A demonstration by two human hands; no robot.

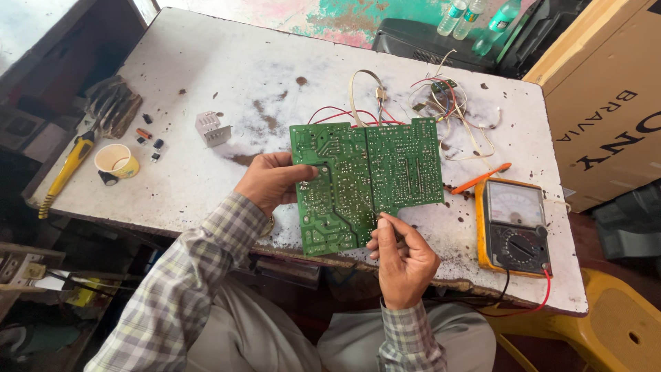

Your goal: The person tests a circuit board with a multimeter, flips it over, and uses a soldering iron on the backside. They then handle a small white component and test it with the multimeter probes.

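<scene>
Inspection is the step: left hand (272, 182) pinches the green board (365, 180) (solder side up), right hand (403, 258) fingers pressed together at its near edge, so steadiness comes next.

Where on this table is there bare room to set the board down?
Widest bare patch: far left table, beyond the heatsink. A smaller patch lies between the cup and the left hand. Crowded: wires behind the board, multimeter near the right hand.
</scene>
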